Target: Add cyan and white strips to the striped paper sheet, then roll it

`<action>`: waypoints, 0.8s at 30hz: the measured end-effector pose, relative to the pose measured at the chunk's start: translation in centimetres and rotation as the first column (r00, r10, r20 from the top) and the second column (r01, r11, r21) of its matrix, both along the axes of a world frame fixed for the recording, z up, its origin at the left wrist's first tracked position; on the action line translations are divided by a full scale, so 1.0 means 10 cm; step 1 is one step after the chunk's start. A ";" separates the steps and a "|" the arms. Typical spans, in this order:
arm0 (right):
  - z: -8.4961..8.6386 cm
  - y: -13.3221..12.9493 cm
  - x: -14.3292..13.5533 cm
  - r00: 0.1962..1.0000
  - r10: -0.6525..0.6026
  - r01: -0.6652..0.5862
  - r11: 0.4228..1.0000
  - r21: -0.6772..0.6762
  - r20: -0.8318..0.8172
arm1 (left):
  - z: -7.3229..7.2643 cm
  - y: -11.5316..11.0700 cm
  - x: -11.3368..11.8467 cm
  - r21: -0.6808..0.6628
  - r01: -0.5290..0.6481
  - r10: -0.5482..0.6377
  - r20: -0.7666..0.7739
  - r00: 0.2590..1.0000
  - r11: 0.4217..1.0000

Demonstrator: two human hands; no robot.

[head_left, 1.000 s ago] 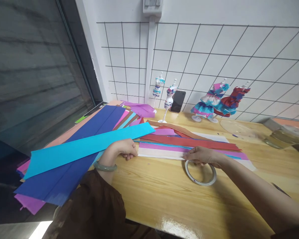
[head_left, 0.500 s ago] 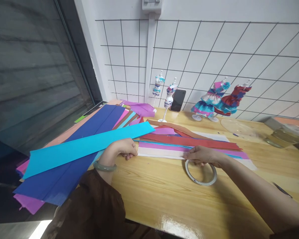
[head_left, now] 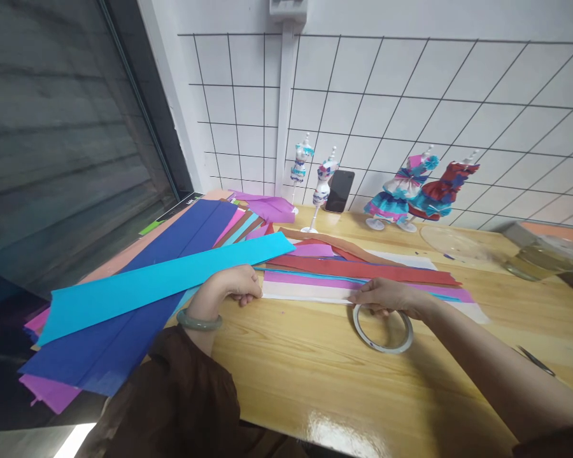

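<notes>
My left hand (head_left: 240, 284), fingers curled and pinched, rests at the left end of a white paper strip (head_left: 305, 291); what lies in its fingertips is hidden. At the strip's front edge, my right hand (head_left: 386, 297) closes its fingers on the top of a roll of tape (head_left: 407, 340), whose ring tilts over the wood. A thin pale line, apparently tape, runs along that edge between both hands. Behind the strip lie purple, red (head_left: 377, 270) and brown crepe paper strips. A turquoise strip (head_left: 167, 280) crosses a dark blue sheet (head_left: 138, 318) on the left.
Small dress forms (head_left: 321, 184) stand at the back, two of them in ruffled paper dresses (head_left: 394, 194). A phone (head_left: 340, 191) leans on the gridded wall. At right are a glass jar (head_left: 528, 262) and a dark slim tool (head_left: 536, 360) on the wooden table (head_left: 286, 362).
The view has shifted slightly. Both hands keep their places at the white strip, and the tape roll hangs as before.
</notes>
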State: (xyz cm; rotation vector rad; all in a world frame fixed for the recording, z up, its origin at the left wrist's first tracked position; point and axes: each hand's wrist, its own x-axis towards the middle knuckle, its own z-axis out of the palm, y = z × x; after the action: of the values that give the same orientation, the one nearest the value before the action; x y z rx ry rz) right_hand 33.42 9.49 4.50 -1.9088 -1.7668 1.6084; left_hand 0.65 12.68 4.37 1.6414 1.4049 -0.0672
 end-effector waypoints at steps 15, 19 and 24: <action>0.02 0.01 -0.01 0.998 -0.024 0.022 0.999 -0.037 -0.061 | -0.05 0.02 -0.01 0.061 0.039 -0.037 -0.040 0.999 0.997; -0.02 0.04 0.02 0.999 -0.007 0.005 0.999 -0.046 -0.040 | -0.10 0.04 -0.03 0.057 0.037 -0.034 -0.039 0.999 0.998; -0.03 0.06 0.01 1.000 -0.023 0.023 0.998 -0.050 -0.001 | -0.11 0.04 -0.03 0.060 0.024 -0.022 -0.041 0.999 0.998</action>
State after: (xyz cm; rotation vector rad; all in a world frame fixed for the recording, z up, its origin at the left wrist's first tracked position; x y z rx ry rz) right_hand 33.49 10.07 4.23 -1.9415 -1.7132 1.6618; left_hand 0.37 13.09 3.27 1.7147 1.4314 -0.0720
